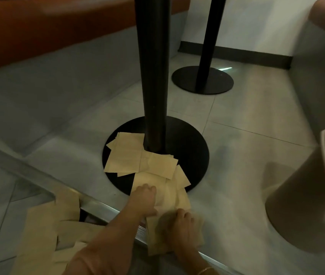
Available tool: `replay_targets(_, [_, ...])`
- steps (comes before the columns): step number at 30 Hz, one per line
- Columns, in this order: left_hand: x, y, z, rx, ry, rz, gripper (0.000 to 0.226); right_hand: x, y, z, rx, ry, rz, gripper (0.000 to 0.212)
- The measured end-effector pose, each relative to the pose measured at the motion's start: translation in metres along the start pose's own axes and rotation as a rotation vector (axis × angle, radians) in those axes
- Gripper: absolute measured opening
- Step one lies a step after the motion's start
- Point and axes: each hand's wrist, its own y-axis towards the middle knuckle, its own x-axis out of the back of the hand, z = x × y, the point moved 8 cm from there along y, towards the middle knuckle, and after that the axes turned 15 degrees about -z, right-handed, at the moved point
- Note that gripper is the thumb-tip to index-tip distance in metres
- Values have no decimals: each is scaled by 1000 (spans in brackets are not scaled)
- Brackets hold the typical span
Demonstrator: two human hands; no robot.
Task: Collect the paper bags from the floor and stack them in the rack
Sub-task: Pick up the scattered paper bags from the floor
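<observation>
Pressing paper bags (153,165) at table base (193,147) edge, both hands (144,199)

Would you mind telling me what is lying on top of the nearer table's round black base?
Several flat paper bags overlap on the round black base, against the pole. The left hand presses the nearest ones. How many lie beneath the top layer is hidden.

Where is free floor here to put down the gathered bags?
Bare tiles lie between the near table base and the brown bin, also between both black bases. It is crowded at the near base's front edge, where paper bags and both hands work.
</observation>
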Motion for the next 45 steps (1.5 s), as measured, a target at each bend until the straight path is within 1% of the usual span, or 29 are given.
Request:
replay_targets(2, [1,3,0,-3,8,-32,52,-4,1,-5,-105,92,-24,39])
replay_targets(5, [2,9,0,-12,8,-52,38,-3,5,-8,-187,262,-82,17])
replay_targets(7, [3,10,3,3,5,-57,34,-5,7,-6,-170,255,-19,14])
replay_targets(10, [7,11,8,39,4,-67,34,-2,5,-2,-157,242,15,26])
replay_targets(12, [10,11,12,90,-47,-60,34,2,6,-1,-146,225,24,28])
replay_targets(15, [22,9,19,141,-136,-88,27,14,9,3,-71,204,78,18])
replay_targets(17, [37,4,23,154,-168,-131,23,37,15,4,-41,249,61,8])
replay_targets(19, [52,-1,27,172,-177,-143,27,71,19,2,-31,290,27,5])
replay_targets(21, [63,-6,32,194,-146,-95,38,114,25,-1,-10,306,-38,27])
replay_targets(22, [69,-10,33,206,-134,-58,41,141,25,-2,7,312,-86,33])
replay_targets(25, [83,-24,31,229,-148,69,42,226,25,-8,93,233,-256,34])
replay_targets(27, [99,-34,21,240,-230,138,37,285,16,-17,131,214,-408,37])
replay_targets(29, [126,-41,6,234,-320,140,29,344,-2,-30,169,262,-599,41])
replay_targets(31, [169,-43,-12,165,-344,39,17,398,-22,-51,199,286,-789,41])
replay_targets(33, [218,-45,-38,64,-359,-111,6,438,-27,-83,157,244,-913,40])
replay_targets(35, [266,-51,-66,-4,-411,-270,7,465,-11,-131,114,144,-983,45])
replay_targets(37, [309,-61,-98,-71,-490,-441,9,475,17,-190,77,-39,-997,47])
replay_targets(38, [326,-67,-115,-107,-537,-521,12,477,15,-204,45,-134,-990,45])
replay_targets(39, [342,-73,-131,-144,-591,-590,13,475,7,-204,24,-179,-941,41])
replay_targets(41, [364,-80,-165,-215,-704,-681,9,462,-10,-192,-54,-104,-774,37])
replay_targets(43, [380,-84,-198,-293,-787,-735,7,447,-24,-184,-145,-97,-649,38])
replay_targets(44, [386,-84,-214,-329,-813,-759,6,441,-27,-182,-162,-81,-610,48])
replay_targets(45, [391,-84,-229,-358,-830,-781,6,437,-30,-179,-137,-39,-591,63])
